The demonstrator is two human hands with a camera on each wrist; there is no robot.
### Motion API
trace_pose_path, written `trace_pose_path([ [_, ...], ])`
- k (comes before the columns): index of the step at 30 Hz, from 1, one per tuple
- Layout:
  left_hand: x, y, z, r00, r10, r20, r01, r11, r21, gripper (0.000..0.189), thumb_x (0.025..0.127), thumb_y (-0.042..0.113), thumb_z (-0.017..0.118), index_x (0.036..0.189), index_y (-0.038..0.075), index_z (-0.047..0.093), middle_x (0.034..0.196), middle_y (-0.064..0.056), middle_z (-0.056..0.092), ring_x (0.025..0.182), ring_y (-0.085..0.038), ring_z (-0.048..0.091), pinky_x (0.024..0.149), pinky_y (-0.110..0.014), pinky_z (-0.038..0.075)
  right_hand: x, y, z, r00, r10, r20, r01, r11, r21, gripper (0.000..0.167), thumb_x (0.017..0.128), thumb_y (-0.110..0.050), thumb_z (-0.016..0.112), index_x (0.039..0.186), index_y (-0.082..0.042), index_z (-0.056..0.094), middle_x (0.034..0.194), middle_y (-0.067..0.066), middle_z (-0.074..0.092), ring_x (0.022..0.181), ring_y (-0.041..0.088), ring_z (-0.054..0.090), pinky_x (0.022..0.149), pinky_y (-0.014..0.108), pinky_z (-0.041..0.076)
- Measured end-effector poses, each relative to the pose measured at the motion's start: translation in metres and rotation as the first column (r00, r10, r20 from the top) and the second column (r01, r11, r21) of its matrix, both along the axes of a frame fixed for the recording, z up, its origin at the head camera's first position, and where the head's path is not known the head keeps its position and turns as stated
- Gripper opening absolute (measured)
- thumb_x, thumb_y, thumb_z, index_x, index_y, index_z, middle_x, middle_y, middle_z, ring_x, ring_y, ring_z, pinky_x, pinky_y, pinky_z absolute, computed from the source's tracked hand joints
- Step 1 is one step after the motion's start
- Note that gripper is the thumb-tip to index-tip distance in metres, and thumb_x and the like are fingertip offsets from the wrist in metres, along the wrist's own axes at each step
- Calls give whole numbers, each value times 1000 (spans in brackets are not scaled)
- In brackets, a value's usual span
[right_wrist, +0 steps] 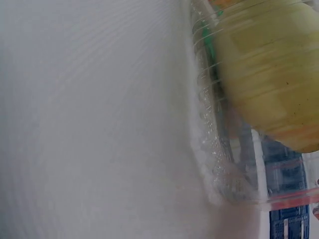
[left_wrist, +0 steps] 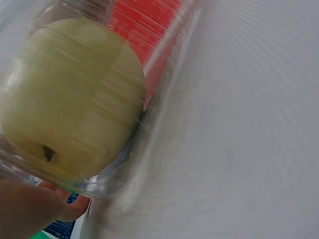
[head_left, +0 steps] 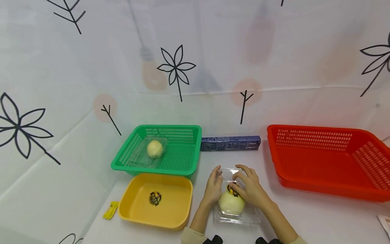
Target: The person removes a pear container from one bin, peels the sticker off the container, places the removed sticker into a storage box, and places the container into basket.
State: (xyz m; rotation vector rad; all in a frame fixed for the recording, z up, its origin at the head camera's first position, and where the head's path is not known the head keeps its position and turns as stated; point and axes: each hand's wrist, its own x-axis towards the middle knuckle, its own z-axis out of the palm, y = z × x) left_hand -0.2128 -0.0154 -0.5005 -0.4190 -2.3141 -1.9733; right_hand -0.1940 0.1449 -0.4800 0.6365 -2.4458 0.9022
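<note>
A clear plastic clamshell box (head_left: 237,218) lies on the white table in front of me, with a pale yellow-green round fruit (head_left: 231,204) inside. On its lid is a round black sticker (head_left: 231,190) with a yellow print. My left hand (head_left: 214,186) holds the box at its left far side, fingers curved at the edge. Over the lid, my right hand (head_left: 250,186) spreads its fingers, the thumb touching the sticker and the other fingertips near the far end. Through the plastic, the fruit (left_wrist: 75,99) shows close up in the left wrist view.
To the left stands a yellow tray (head_left: 128,206) with a similar sticker (head_left: 155,199) in it. Behind it, a green basket (head_left: 195,159) holds another boxed fruit (head_left: 154,149). A blue carton (head_left: 230,143) lies at the back, a red basket (head_left: 310,166) at right. A yellow packet (head_left: 110,210) is far left.
</note>
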Motion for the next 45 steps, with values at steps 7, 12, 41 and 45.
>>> trace_pose_path([
  [7,1,0,0,1000,-1,-8,1,1000,8,41,97,5,37,137,-8,37,127,-31,48,126,-42,40,105,-52,31,-2,0,-1,1000,17,-18,-17,1000,-9,17,74,-15,77,72,-23,63,117,19,59,107,40,45,86,63,31],
  [12,2,0,1,1000,1,-14,0,1000,13,41,97,3,37,136,-9,38,125,-32,48,124,-42,42,104,-52,32,-2,-2,2,1000,17,4,-17,1000,15,18,75,-19,77,70,-25,60,116,17,60,108,40,44,85,66,31],
  [41,4,-2,0,998,46,-33,-46,999,-14,45,95,7,44,139,-3,39,130,-27,46,126,-39,41,106,-49,31,4,-5,1,999,-10,46,9,1000,13,19,77,-23,76,69,-24,59,126,16,55,112,39,40,84,64,29],
  [45,7,1,5,969,145,-202,-173,976,-130,30,84,13,64,113,10,67,128,-15,46,121,-32,42,99,-52,35,4,-3,-1,999,-24,35,25,999,-30,18,81,-16,72,98,-13,66,134,20,47,115,41,40,86,66,29],
])
